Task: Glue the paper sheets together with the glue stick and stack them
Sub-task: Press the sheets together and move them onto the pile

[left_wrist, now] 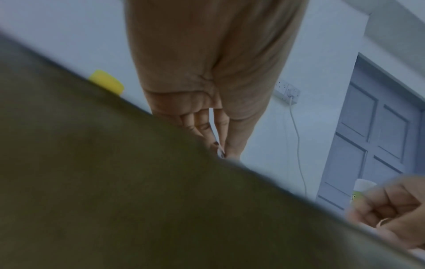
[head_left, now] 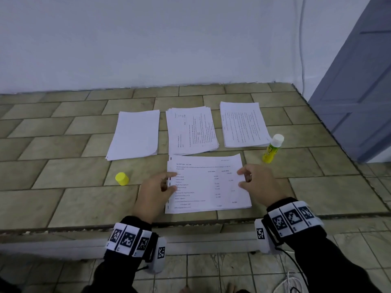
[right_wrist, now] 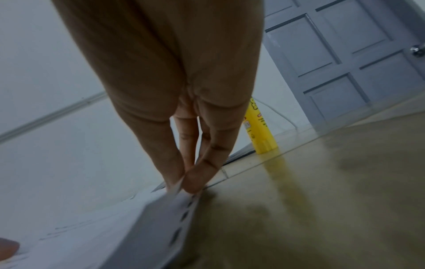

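Note:
A printed sheet [head_left: 208,185] lies at the front of the tiled surface [head_left: 63,144]. My left hand [head_left: 171,182] pinches its left edge and my right hand [head_left: 243,178] pinches its right edge. In the right wrist view, thumb and finger [right_wrist: 181,185] close on the sheet's edge [right_wrist: 161,218]. The left hand [left_wrist: 219,149] meets the sheet's edge, mostly hidden by the surface. The glue stick [head_left: 271,149] stands uncapped, white end up, right of the sheet [right_wrist: 260,131]. Its yellow cap [head_left: 122,178] lies to the left [left_wrist: 106,82].
Three paper stacks sit behind the sheet: a blank one [head_left: 135,134] on the left, a printed one [head_left: 191,130] in the middle, another printed one [head_left: 243,123] on the right. A grey door [head_left: 359,92] stands at the right. The surface's front edge [head_left: 190,226] lies under my wrists.

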The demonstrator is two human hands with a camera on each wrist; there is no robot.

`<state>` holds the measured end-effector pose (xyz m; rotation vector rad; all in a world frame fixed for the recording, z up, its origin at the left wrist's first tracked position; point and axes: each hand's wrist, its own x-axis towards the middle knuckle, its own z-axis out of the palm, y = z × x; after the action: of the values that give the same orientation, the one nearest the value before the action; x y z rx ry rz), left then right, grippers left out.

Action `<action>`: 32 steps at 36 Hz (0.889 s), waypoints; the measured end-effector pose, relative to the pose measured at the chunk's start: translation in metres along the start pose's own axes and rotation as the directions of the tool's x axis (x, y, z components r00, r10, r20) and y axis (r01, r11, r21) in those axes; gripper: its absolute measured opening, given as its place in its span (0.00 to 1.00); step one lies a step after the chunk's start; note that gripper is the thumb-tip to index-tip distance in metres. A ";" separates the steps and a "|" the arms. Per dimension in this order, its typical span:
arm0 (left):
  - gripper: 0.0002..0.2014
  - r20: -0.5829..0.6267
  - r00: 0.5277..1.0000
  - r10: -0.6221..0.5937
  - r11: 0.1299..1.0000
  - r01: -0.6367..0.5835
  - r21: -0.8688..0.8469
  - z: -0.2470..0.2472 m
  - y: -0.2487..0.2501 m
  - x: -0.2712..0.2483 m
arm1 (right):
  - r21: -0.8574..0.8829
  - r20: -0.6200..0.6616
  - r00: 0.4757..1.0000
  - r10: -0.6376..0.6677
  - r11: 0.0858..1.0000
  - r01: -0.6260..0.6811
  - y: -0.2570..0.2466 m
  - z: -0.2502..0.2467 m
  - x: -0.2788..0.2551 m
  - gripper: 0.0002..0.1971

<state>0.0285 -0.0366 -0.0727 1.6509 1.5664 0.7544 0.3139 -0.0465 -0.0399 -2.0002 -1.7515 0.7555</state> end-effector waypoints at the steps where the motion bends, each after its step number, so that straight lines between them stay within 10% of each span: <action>1: 0.18 -0.001 1.000 -0.005 1.000 0.005 0.000 0.000 0.000 0.000 | -0.008 0.016 1.000 0.005 1.000 -0.005 0.001 0.000 0.000 0.15; 32: 0.18 -0.023 1.000 -0.012 0.997 0.011 -0.070 -0.002 -0.009 -0.005 | 0.105 0.060 0.998 -0.036 0.994 0.030 0.019 0.004 -0.003 0.12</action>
<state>0.0213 -0.0409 -0.0789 1.5866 1.5470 0.8159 0.3263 -0.0530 -0.0543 -1.8943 -1.7373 0.8878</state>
